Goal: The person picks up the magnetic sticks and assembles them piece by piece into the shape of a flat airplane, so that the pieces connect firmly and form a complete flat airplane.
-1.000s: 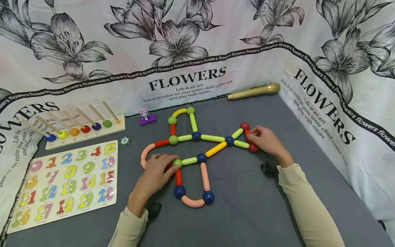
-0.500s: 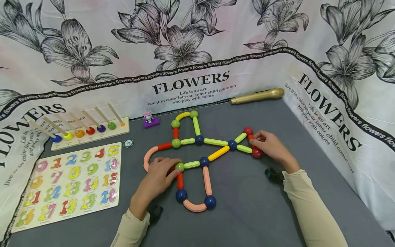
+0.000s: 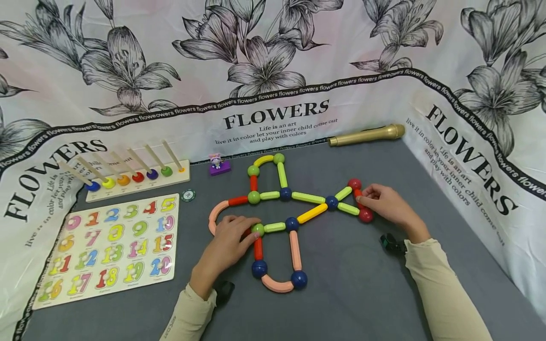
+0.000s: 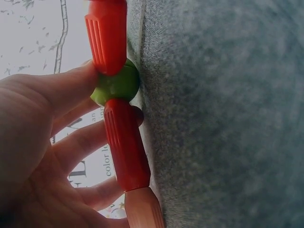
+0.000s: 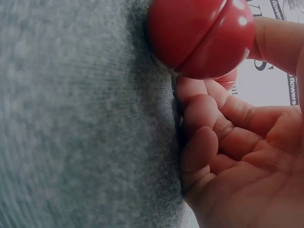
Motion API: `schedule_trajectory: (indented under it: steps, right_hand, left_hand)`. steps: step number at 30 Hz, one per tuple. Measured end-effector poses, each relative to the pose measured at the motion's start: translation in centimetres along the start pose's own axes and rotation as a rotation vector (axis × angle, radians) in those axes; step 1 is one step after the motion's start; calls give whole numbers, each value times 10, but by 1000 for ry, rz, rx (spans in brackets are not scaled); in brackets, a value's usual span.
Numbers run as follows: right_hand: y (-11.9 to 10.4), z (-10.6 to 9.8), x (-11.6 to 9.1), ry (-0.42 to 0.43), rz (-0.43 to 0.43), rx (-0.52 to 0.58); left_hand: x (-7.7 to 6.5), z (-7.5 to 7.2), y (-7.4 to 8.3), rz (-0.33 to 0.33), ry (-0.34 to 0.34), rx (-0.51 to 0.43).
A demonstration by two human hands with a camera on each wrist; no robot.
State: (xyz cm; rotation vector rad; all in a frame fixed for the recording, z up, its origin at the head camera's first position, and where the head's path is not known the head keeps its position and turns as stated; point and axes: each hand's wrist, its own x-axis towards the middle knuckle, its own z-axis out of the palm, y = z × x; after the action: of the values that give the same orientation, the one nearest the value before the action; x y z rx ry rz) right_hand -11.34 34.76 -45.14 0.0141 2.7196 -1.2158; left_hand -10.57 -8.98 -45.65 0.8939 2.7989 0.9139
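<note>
A flat figure of joined building rods and balls lies on the grey table, with a green rod along its middle. My left hand holds it at a green ball. In the left wrist view the thumb presses by that ball, while the other fingers reach behind a dark red rod. At the figure's right end, my right hand pinches a short red rod between two red balls, the nearer red ball filling the top of the right wrist view. The right hand's other fingers are curled against the tabletop.
A number puzzle board lies at the left, below a peg stand with coloured beads. Near them are a round chip and a figurine on a purple base. A gold microphone rests by the flowered cloth behind.
The whole scene has shifted right in the head view as the camera turned. Both hands keep their places on the figure, which looks the same.
</note>
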Motion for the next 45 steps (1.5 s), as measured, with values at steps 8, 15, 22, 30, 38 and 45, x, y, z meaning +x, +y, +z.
schedule_trajectory:
  steps: [8,15,22,30,38,45]
  right_hand:
    - [3,13,9,-2,-27,14]
    - [1,21,13,0,-45,15]
    - [2,20,17,15,-57,-4]
    - [5,19,21,20,-68,3]
    - [3,16,26,20,-81,2]
    - [3,16,32,9,-88,14]
  left_hand:
    - [-7,-1,-4,-80,-28,13]
    - [-13,0,-7,-113,-23,9]
    - [-9,1,-7,-93,0,21]
    - [-5,2,-8,-66,9,38]
    - [-3,1,-8,-67,22,34]
    - [-5,-1,-6,-82,27,45]
